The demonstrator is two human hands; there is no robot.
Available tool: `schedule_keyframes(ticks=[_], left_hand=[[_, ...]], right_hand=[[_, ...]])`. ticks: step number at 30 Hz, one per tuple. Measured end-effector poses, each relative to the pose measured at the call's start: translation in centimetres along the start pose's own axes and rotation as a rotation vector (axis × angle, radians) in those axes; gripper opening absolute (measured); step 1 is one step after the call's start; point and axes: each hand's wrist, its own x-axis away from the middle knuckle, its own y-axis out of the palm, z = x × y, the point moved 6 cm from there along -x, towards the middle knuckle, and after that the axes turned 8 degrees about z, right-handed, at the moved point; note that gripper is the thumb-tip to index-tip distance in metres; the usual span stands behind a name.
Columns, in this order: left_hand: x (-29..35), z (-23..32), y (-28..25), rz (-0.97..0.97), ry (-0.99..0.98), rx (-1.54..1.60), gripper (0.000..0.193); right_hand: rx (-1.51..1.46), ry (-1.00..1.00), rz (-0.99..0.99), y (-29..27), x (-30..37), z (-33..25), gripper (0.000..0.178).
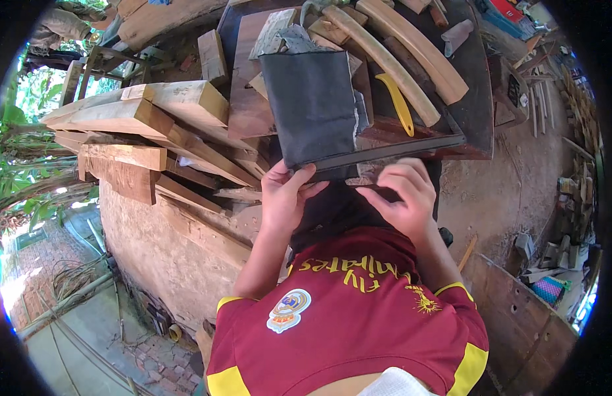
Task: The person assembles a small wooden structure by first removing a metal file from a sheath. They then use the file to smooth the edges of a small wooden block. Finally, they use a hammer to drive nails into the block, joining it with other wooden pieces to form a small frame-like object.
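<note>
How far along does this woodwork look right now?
Done: several curved wooden pieces already lie shaped on the dark workbench. In hand: the left hand and right hand both press on a dark strip of wood at the bench's near edge, beside a dark sheet of sandpaper. Left: a stack of rough planks sits untouched on the left; how finished the strip is cannot be told.

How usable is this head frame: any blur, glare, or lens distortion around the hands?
Head view: left hand and right hand sharp, evenly lit on the dark wood strip; daylight blows out the lower left edge; fisheye bends the stacked planks; black vignette at corners.
</note>
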Motion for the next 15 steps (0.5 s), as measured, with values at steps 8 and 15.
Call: schedule_keyframes(ticks=[8, 15], left_hand=[[0.0, -0.2, 0.4, -0.078, -0.059, 0.072, 0.017], [0.5, 0.0, 0.3, -0.086, -0.106, 0.073, 0.017]], right_hand=[[0.173, -0.510, -0.118, 2.2, -2.1, -1.0, 0.039], [0.103, -0.484, -0.193, 2.9, -2.5, -0.6, 0.024]])
